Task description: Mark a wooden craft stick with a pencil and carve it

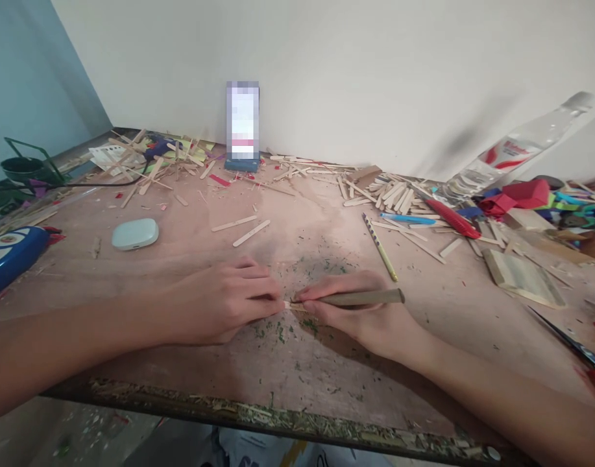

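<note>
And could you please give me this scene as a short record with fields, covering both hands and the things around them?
Left hand: resting on the table, fingers at a small wooden piece
Right hand: holding a brown pen-like tool, tip toward that piece
Near the hands: green flecks, a patterned pencil
Left side: white case
Back: upright phone, screen lit but blurred
Right side: tilted clear bottle, scissors
Unclear: exact grip of the left hand
</note>
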Demonstrator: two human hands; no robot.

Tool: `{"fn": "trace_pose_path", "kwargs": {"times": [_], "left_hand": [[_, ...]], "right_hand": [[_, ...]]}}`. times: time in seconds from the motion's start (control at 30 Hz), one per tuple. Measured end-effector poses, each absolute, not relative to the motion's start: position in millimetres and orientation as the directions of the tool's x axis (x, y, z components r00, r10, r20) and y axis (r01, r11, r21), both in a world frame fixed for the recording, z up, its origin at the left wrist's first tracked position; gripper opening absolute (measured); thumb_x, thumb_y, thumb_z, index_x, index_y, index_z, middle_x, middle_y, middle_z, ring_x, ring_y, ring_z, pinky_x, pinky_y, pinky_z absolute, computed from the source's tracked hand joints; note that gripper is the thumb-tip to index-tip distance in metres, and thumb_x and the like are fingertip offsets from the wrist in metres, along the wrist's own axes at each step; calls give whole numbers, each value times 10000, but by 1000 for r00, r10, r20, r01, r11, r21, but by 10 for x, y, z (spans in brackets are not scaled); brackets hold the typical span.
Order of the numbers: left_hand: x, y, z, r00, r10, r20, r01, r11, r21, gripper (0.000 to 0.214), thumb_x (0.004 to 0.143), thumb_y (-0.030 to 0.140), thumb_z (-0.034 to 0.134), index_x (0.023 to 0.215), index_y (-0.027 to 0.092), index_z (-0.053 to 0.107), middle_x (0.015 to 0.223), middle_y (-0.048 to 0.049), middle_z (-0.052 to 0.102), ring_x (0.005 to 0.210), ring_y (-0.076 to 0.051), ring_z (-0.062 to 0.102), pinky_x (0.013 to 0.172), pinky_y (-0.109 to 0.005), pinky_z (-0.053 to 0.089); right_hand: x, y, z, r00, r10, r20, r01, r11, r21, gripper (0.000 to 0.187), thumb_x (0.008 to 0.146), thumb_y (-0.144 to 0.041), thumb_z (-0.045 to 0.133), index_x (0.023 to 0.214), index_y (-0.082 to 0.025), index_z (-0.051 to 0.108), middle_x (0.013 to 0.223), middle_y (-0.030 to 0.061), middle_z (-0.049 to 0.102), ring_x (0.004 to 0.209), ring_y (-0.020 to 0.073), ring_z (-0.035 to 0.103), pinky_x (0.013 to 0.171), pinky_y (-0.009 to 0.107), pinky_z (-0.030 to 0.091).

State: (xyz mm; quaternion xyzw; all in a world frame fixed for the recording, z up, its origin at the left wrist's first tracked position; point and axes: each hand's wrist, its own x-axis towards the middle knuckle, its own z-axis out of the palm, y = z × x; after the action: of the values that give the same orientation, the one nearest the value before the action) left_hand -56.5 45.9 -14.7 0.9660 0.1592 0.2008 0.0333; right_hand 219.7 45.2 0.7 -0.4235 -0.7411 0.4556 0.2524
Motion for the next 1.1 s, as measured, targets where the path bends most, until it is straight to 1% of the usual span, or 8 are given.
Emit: {"fn": "trace_pose_path", "kwargs": {"times": [0.13, 0.23, 0.4, 0.57, 0.73, 0.83, 0.93, 1.1], "left_hand": [[-545, 408, -93, 876, 325, 357, 332, -942, 43, 312, 977, 3, 491, 1176, 132, 694, 943, -55, 678, 882, -224, 598, 834, -358, 452], [-524, 383, -65, 882, 339, 328, 359, -933, -1, 366, 939, -21, 481, 1190, 140, 692, 928, -44, 654, 868, -224, 569, 837, -359, 417], [-510, 369, -56, 882, 339, 326, 374, -926, -47, 343, 963, -7, 479, 1183, 146, 693, 911, -38, 638, 845, -219, 550, 815, -357, 390], [-517, 348, -55, 884, 353, 305, 389, -919, -62, 325, 950, -2, 491, 1154, 145, 697, 901, -44, 621, 831, -228, 538, 780, -360, 405], [-508, 320, -36, 889, 344, 301, 384, -919, -84, 327, 967, 0, 430, 1114, 121, 696, 914, -65, 623, 832, -233, 533, 768, -362, 427], [-505, 317, -24, 893, 346, 288, 386, -918, -93, 320, 950, -15, 440, 1087, 121, 695, 902, -63, 611, 808, -227, 521, 746, -357, 423], [-508, 320, -23, 898, 345, 274, 379, -922, -80, 336, 920, -37, 445, 1080, 123, 692, 897, -58, 603, 806, -228, 517, 737, -356, 419], [-512, 325, -30, 886, 355, 299, 384, -923, -40, 372, 897, -60, 430, 1092, 127, 685, 900, -53, 603, 778, -217, 511, 719, -351, 416]], "right_hand": [[2190, 447, 5, -519, 855, 15, 390, 252, -886, 146, 914, -330, 788, 938, -205, 859, 952, 71, 839, 781, 213, 758, 641, 307, 570], [2179, 446, 14, -514, 857, 29, 384, 260, -886, 130, 908, -321, 791, 928, -209, 854, 951, 68, 843, 794, 216, 769, 642, 303, 584], [2154, 448, 15, -515, 856, 48, 378, 277, -883, 94, 898, -309, 799, 888, -226, 842, 946, 56, 842, 815, 218, 778, 667, 306, 606], [2148, 453, -11, -500, 864, 55, 383, 278, -881, 105, 895, -327, 801, 851, -238, 833, 941, 48, 840, 820, 225, 772, 679, 319, 618], [2155, 445, -30, -495, 867, 58, 390, 281, -877, 117, 904, -343, 795, 847, -247, 829, 960, 48, 840, 864, 242, 779, 711, 334, 628], [2147, 436, -22, -489, 869, 71, 391, 291, -873, 134, 910, -356, 792, 830, -252, 817, 950, 45, 838, 858, 244, 775, 718, 346, 627], [2132, 430, -4, -490, 868, 82, 391, 303, -869, 131, 909, -343, 790, 820, -251, 813, 934, 38, 837, 827, 233, 768, 713, 345, 620], [2125, 434, 12, -490, 867, 87, 387, 306, -870, 109, 894, -321, 804, 805, -259, 814, 913, 34, 833, 814, 230, 765, 709, 345, 615]]}}
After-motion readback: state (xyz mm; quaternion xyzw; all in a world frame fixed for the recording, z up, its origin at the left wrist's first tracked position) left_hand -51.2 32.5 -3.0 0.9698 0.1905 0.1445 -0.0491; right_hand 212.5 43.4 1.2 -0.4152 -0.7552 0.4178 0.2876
